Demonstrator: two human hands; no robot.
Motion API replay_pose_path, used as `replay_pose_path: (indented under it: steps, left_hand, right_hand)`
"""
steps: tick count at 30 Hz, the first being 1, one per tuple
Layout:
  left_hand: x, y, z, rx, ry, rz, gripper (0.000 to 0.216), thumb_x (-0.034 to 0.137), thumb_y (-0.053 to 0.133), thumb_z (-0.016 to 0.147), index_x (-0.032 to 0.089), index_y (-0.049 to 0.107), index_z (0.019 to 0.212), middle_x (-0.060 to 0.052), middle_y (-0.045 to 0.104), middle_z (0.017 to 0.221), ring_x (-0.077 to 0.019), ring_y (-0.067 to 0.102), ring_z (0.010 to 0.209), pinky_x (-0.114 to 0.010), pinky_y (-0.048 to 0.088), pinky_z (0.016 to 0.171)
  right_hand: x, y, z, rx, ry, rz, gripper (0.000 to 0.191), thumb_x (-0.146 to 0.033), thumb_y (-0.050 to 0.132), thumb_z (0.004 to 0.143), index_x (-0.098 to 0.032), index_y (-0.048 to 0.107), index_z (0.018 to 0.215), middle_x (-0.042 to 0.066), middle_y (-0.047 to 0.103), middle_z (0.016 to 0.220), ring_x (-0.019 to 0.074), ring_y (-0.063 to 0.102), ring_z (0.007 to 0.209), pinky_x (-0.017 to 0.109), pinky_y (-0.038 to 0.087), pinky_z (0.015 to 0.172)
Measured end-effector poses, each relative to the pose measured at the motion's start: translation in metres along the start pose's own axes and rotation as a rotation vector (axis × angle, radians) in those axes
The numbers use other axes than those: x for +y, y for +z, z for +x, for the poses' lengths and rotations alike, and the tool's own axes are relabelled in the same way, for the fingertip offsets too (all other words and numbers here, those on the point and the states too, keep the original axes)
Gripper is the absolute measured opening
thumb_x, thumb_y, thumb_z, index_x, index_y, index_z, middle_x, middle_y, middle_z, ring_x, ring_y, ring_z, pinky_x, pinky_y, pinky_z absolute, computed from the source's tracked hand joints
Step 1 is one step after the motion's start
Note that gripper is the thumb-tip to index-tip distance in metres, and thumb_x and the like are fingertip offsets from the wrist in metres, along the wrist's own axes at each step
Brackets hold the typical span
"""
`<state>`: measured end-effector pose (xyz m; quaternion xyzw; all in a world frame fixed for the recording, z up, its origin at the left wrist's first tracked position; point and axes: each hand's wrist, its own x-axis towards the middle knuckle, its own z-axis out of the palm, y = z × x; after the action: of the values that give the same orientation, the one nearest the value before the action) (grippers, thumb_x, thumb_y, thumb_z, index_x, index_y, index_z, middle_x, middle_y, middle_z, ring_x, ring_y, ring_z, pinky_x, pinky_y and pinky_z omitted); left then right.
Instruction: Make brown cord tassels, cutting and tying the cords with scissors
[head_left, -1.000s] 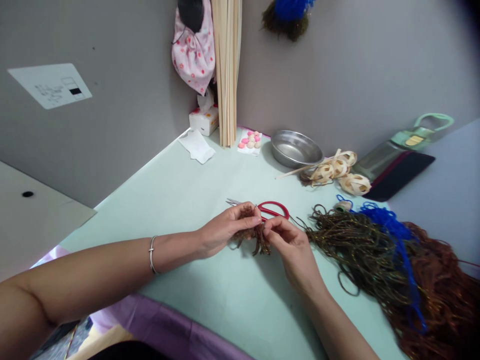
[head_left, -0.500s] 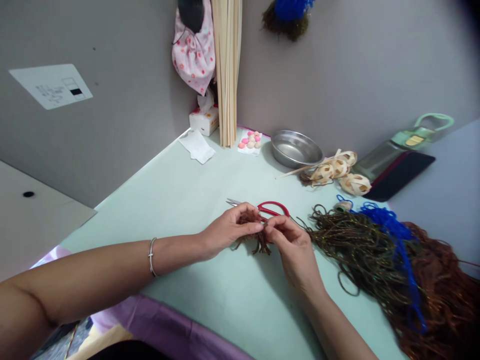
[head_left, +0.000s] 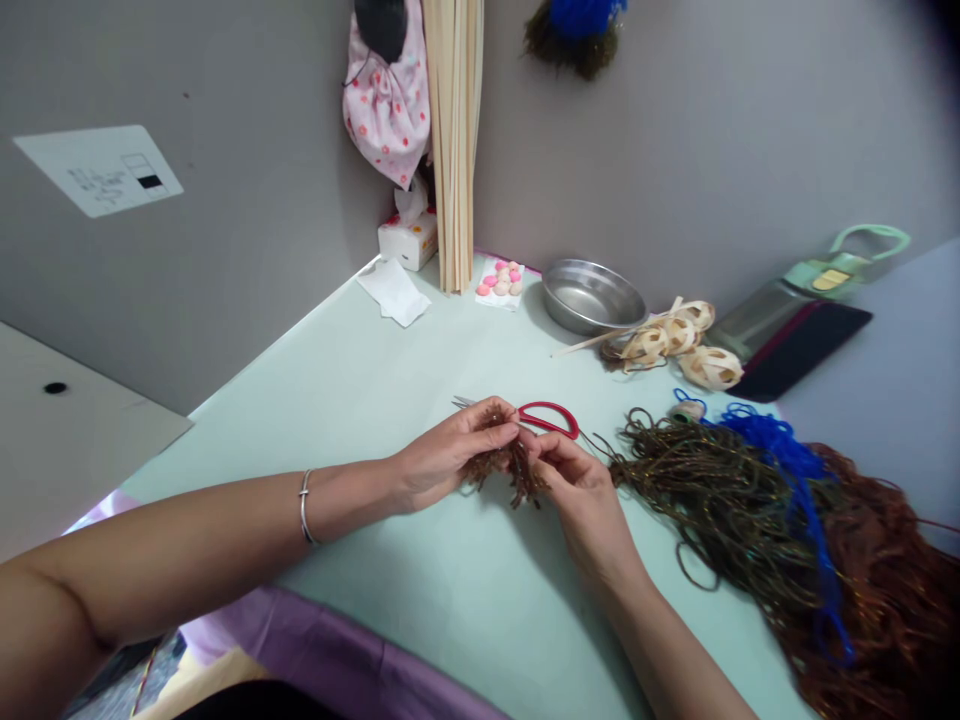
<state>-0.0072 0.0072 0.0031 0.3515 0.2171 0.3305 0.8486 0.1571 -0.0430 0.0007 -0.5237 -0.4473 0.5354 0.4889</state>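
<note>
Over the middle of the pale green table, a small bundle of brown yarn [head_left: 517, 470] is pinched between my two hands, its cut ends hanging down. My left hand [head_left: 461, 440] is closed on it from the left, thumb on top. From the right, my right hand [head_left: 577, 480] pinches at the bundle's edge with thumb and forefinger; the exact strand there is too small to make out. Just behind my fingers lie red-handled scissors [head_left: 551, 418], blades pointing left and partly hidden by my left hand.
To the right spreads a heap of dark green yarn [head_left: 697, 500], with blue yarn [head_left: 776, 445] and reddish-brown yarn [head_left: 885, 570]. Along the back stand a metal bowl [head_left: 592, 295], woven strip balls [head_left: 709, 367], a bottle [head_left: 780, 300], a phone-like dark slab [head_left: 802, 350] and a tissue box [head_left: 409, 240].
My left hand has turned slightly, and more of the brown yarn shows above and below its thumb. The right hand keeps its pinch in nearly the same place.
</note>
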Motion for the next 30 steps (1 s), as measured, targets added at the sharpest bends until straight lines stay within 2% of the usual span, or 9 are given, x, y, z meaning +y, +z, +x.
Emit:
replay_pose_path:
  steps: [4,9,14,22,27,30]
  left_hand:
    - [-0.0017,-0.0006,-0.0005,0.028,0.067,0.086,0.018,0.033,0.065,0.089,0.02,0.054,0.088,0.0,0.061,0.095,-0.0087,0.056,0.078,-0.021,0.045,0.073]
    - [-0.0069,-0.0016,-0.0004,0.115,0.094,0.254,0.023,0.034,0.072,0.082,0.018,0.057,0.09,0.001,0.058,0.086,-0.0104,0.056,0.081,-0.022,0.043,0.077]
    - [-0.0063,-0.0015,0.0003,0.056,0.016,0.253,0.024,0.034,0.074,0.079,0.016,0.06,0.086,0.0,0.057,0.083,-0.0099,0.054,0.077,-0.022,0.042,0.073]
    - [0.0001,0.0027,-0.0004,0.053,-0.04,0.072,0.027,0.037,0.074,0.08,0.017,0.057,0.084,0.0,0.056,0.082,-0.0095,0.054,0.075,-0.022,0.043,0.073]
    - [-0.0054,0.0004,0.001,0.078,0.006,0.133,0.025,0.035,0.073,0.081,0.017,0.057,0.086,0.001,0.054,0.082,-0.009,0.053,0.075,-0.021,0.042,0.071]
    - [-0.0091,-0.0029,0.0021,0.049,-0.009,0.184,0.025,0.033,0.075,0.079,0.016,0.06,0.089,0.0,0.056,0.085,-0.0094,0.054,0.078,-0.02,0.042,0.073]
  right_hand:
    - [-0.0003,0.0004,0.0004,0.013,-0.007,0.005,0.014,-0.025,0.072,0.078,-0.02,0.062,0.069,-0.004,0.055,0.064,0.0114,0.046,0.059,0.023,0.036,0.058]
    - [-0.0022,0.0003,-0.0012,0.042,0.003,0.038,0.014,-0.028,0.073,0.081,-0.019,0.064,0.075,-0.004,0.054,0.064,0.0115,0.044,0.061,0.022,0.035,0.058]
    - [-0.0025,0.0002,-0.0012,0.059,-0.04,-0.004,0.015,-0.029,0.073,0.081,-0.019,0.064,0.076,-0.003,0.054,0.064,0.0114,0.043,0.062,0.023,0.033,0.058]
    - [0.0011,-0.0006,-0.0012,0.009,-0.036,-0.011,0.014,-0.028,0.072,0.081,-0.02,0.063,0.073,-0.003,0.054,0.066,0.0115,0.044,0.062,0.023,0.035,0.058]
    - [-0.0007,0.0004,-0.0012,0.032,-0.003,-0.011,0.014,-0.027,0.071,0.081,-0.02,0.063,0.073,-0.003,0.054,0.064,0.0115,0.044,0.061,0.023,0.036,0.059]
    - [-0.0014,0.0003,-0.0014,0.047,-0.018,-0.025,0.015,-0.028,0.072,0.081,-0.019,0.063,0.073,-0.004,0.053,0.062,0.0112,0.044,0.06,0.022,0.035,0.058]
